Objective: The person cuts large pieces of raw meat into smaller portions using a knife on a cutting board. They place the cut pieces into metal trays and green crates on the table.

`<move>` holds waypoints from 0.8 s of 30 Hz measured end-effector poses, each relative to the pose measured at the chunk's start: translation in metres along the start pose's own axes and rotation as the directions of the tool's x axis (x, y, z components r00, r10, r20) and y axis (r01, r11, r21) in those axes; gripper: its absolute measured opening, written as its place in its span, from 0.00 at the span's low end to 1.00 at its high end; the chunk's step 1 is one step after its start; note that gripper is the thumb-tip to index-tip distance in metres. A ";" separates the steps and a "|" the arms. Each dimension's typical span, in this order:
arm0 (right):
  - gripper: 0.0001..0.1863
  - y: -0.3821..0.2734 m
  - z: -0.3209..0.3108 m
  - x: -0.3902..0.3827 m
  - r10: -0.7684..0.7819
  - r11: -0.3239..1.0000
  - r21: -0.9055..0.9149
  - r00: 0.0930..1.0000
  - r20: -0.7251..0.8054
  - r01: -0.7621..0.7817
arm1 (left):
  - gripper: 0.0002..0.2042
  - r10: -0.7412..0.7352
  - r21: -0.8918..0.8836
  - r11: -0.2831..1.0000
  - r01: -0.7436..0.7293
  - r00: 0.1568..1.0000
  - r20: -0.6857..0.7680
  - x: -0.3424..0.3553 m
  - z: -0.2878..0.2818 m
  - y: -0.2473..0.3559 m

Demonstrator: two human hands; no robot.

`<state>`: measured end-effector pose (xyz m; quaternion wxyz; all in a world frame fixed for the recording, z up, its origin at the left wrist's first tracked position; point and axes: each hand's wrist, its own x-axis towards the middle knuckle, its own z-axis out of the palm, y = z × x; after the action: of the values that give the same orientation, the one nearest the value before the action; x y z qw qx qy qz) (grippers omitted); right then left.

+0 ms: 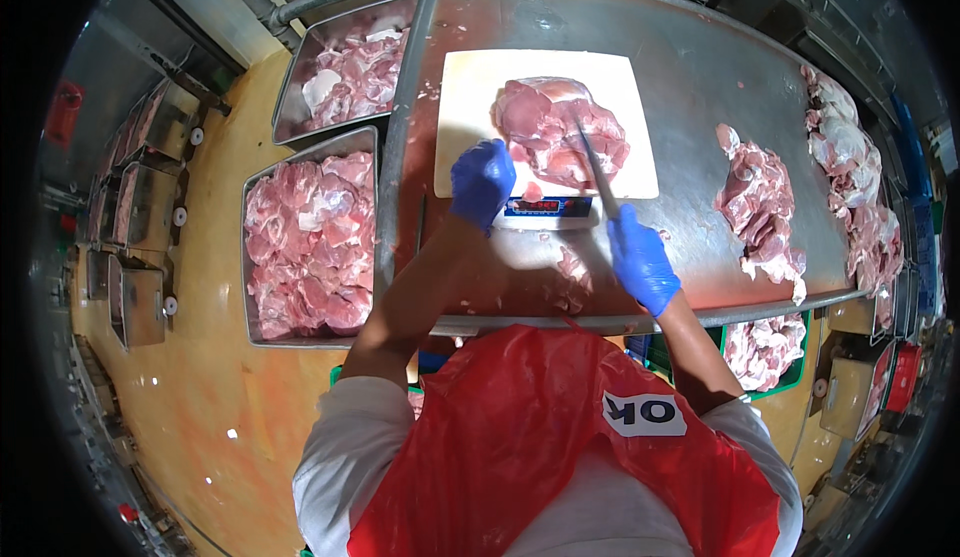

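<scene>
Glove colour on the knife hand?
Blue, on the right hand; head view shows it best.

Your two blue-gloved hands (483, 182) (642, 262), one slim metal knife (598, 170)
Near, left of your left hand: two rectangular metal bins (377, 227) (289, 112)

We're seeing vivid blue covering the left hand (482, 182) at twelve o'clock, and matching blue on the right hand (642, 260) at three! Towards one, we're spotting pink meat (528, 112), streaked paler, against a whitish board (463, 107). We're catching a bright red apron (500, 397) at six, and a yellow floor (220, 387), blotched reddish, at eight.
</scene>
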<state>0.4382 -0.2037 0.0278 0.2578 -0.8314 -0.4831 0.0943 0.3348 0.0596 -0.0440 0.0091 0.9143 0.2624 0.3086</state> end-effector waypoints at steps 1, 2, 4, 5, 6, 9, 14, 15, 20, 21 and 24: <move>0.09 -0.010 0.000 0.007 -0.010 1.000 -0.028 0.999 0.046 0.012 | 0.04 0.051 0.007 0.999 -0.051 0.999 0.007 -0.002 -0.008 -0.004; 0.09 -0.020 0.001 0.013 -0.016 0.998 -0.059 0.996 0.090 0.021 | 0.03 0.103 0.009 0.995 -0.103 0.995 0.014 -0.004 -0.015 -0.005; 0.10 -0.040 0.010 0.034 -0.029 0.995 -0.087 0.991 0.128 0.040 | 0.04 0.109 -0.032 0.993 -0.111 0.993 -0.053 -0.013 -0.008 -0.017; 0.10 -0.054 0.013 0.048 -0.078 0.992 -0.091 0.990 0.120 0.089 | 0.04 0.080 -0.200 0.974 -0.104 0.989 -0.123 -0.021 0.010 -0.032; 0.10 -0.057 0.014 0.060 -0.099 0.988 -0.108 0.990 0.102 0.110 | 0.04 0.097 -0.202 0.970 -0.133 0.979 -0.180 -0.012 -0.005 -0.017; 0.10 -0.070 0.006 0.084 -0.217 0.973 -0.092 0.974 -0.059 0.211 | 0.05 0.055 -0.182 0.979 -0.087 0.983 -0.177 0.006 -0.037 0.018; 0.12 -0.083 0.005 0.097 -0.200 0.978 -0.060 0.980 -0.009 0.199 | 0.07 -0.158 0.019 0.987 0.157 0.969 0.189 0.019 -0.014 0.027; 0.13 -0.080 0.007 0.097 -0.191 0.976 -0.105 0.981 0.012 0.191 | 0.07 -0.135 -0.029 0.989 0.143 0.971 0.199 0.017 -0.016 0.021; 0.16 -0.088 0.019 0.095 -0.127 0.958 -0.233 0.977 0.172 0.165 | 0.07 -0.056 -0.045 0.997 0.063 0.988 0.141 -0.001 -0.031 0.003; 0.17 -0.083 0.031 0.100 -0.134 0.939 -0.293 0.977 0.165 0.179 | 0.07 0.025 -0.075 0.997 -0.016 0.992 0.121 -0.003 -0.033 -0.002; 0.14 -0.084 0.042 0.106 -0.070 0.928 -0.344 0.974 0.215 0.142 | 0.06 0.065 -0.082 0.995 -0.056 0.990 0.121 -0.004 -0.035 -0.007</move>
<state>0.4129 -0.0654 0.0452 0.0579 -0.8232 -0.5599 0.0735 0.3085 0.0579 -0.0190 0.0521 0.9381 0.2211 0.2614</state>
